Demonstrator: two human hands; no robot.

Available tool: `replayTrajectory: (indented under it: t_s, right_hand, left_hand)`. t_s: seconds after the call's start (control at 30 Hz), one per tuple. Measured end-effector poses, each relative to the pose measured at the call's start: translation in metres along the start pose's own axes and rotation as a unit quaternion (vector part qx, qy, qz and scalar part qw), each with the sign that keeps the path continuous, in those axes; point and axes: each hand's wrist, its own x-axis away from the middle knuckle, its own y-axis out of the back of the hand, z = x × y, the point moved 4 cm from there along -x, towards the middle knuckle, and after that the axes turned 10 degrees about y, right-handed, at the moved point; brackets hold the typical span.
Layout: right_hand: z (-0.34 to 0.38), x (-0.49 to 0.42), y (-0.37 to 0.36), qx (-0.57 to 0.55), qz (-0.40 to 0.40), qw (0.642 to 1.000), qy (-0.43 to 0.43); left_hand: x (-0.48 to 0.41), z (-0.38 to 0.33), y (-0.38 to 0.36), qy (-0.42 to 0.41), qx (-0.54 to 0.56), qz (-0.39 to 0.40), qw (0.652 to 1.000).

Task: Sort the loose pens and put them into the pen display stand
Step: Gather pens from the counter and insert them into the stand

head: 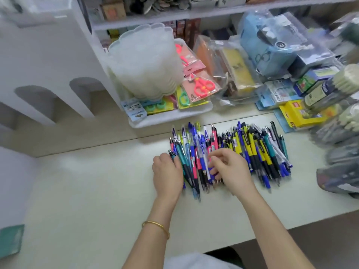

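Head view, single frame.

1. Writing: the boxed and bagged stationery point(281, 74) at the back right carries print, all too blurred to read. A yellow box point(299, 113) shows a small red logo, illegible. Barrel print on the pens is too small to make out.

2. Pens point(252, 150): loose pile on the pale bench point(87, 191), right of centre, lying roughly parallel with tips toward the person. Yellow-and-black, blue, pink, teal and clear barrels, overlapping.

3. White tray point(165, 118): just behind the pile, holding carded scissors point(202, 86) in pink and green, and a stack of translucent scalloped tubs point(143, 63).

4. Hard to make out: a tiered rack point(340, 123) at the right edge, cut off and smeared, apparently filled with capped pens. A white arched structure point(38, 65) stands at the left. The shelf point(174, 16) above is blurred.

5. Left hand point(167, 171): at the left edge of the pile, fingers bent onto the outermost teal and dark pens. Whether they close round one cannot be told. A gold bangle point(155, 227) is on the forearm.

6. Right hand point(231, 167): over the middle of the pile, fingers half curled and loosely spread, tips on blue and pink pens. Whether one is pinched cannot be told.
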Motion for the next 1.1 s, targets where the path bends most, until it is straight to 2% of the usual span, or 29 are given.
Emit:
replayTrajectory:
  t_s: [0.13, 0.27, 0.47, 0.57, 0.67, 0.77, 1.1]
  right_hand:
    - [0.0, -0.014, 0.012, -0.019, 0.021, 1.0, 0.011]
    - [0.0, -0.024, 0.014, -0.017, 0.058, 0.998, 0.022]
    - [-0.003, -0.036, 0.011, -0.02, 0.071, 0.996, 0.05]
    - [0.006, -0.043, 0.008, 0.071, 0.092, 0.984, 0.137]
    - [0.018, -0.045, -0.009, 0.228, 0.161, 0.933, 0.228]
    - [0.018, -0.047, -0.023, 0.364, 0.201, 0.881, 0.226]
    - [0.011, -0.054, -0.023, 0.337, 0.207, 0.898, 0.196]
  left_hand:
    - [-0.005, -0.009, -0.002, 0.015, 0.02, -0.016, 1.0]
    - [0.012, -0.017, -0.013, -0.027, -0.039, -0.04, 0.998]
    - [0.017, -0.02, -0.022, -0.008, -0.074, -0.052, 0.996]
    - [0.015, -0.019, -0.022, 0.002, -0.076, -0.039, 0.996]
    - [0.015, -0.022, -0.02, -0.013, -0.084, -0.053, 0.995]
    - [0.012, -0.021, -0.023, -0.027, -0.093, -0.099, 0.99]
    - [0.008, -0.025, -0.023, -0.03, -0.121, -0.125, 0.984]
